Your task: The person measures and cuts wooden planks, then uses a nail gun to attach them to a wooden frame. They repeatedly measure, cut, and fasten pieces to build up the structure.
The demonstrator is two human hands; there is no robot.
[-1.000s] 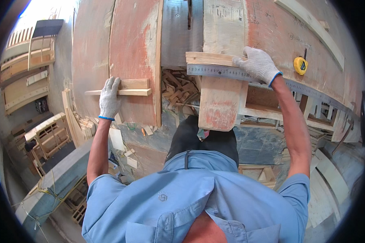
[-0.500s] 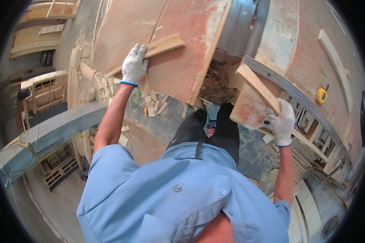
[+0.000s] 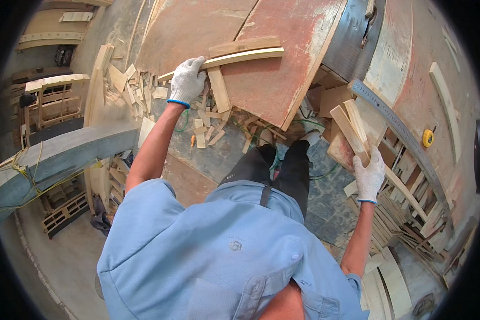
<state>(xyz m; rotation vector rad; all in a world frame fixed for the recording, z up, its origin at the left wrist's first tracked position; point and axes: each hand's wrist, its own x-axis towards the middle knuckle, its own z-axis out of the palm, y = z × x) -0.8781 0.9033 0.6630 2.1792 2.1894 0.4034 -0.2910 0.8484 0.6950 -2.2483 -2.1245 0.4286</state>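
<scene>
My left hand, in a white glove with a blue cuff, is closed around a long, slightly curved wooden strip. The strip reaches right across a reddish board. Along its far side lies another wooden piece, and a short wooden block sits beneath it, over the board's near edge. On the right, my gloved right hand grips two wooden pieces, which point away from me and fan slightly apart at their far ends. The palm hides their near ends.
A long curved metal ruler runs beside my right hand, with a yellow tape measure beyond it. Wood offcuts and a screwdriver lie on the floor. A grey curved beam stands left; stacked wood strips lie at lower right.
The view has shifted, so the boards appear farther right. The pieces by my left hand have spread apart. In my right hand, two pieces now show fanned where one showed before.
</scene>
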